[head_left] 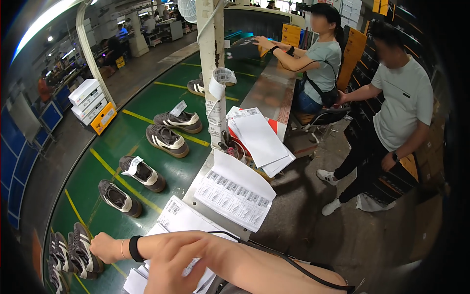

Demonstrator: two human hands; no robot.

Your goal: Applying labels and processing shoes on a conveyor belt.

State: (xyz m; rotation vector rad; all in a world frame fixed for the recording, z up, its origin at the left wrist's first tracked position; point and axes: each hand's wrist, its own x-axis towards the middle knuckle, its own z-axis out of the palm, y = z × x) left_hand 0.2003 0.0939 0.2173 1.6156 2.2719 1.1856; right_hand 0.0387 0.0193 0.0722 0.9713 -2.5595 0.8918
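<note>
My right arm, with a black wristband, stretches across to the left. My right hand is closed, its fingers curled beside a dark sneaker with white stripes; the fingertips are hidden. Close to the lower edge, my left hand is smeared by motion. A bit of printed white paper shows among its fingers, but I cannot tell whether they grip it. More striped sneakers crowd the left end of the green belt. Beneath my arm lie stacked label sheets.
Sneaker pairs stand along the belt, some with white tags. A sheet of barcode labels lies by a white post. At right, one person sits and another stands. Shoeboxes stand beyond the belt.
</note>
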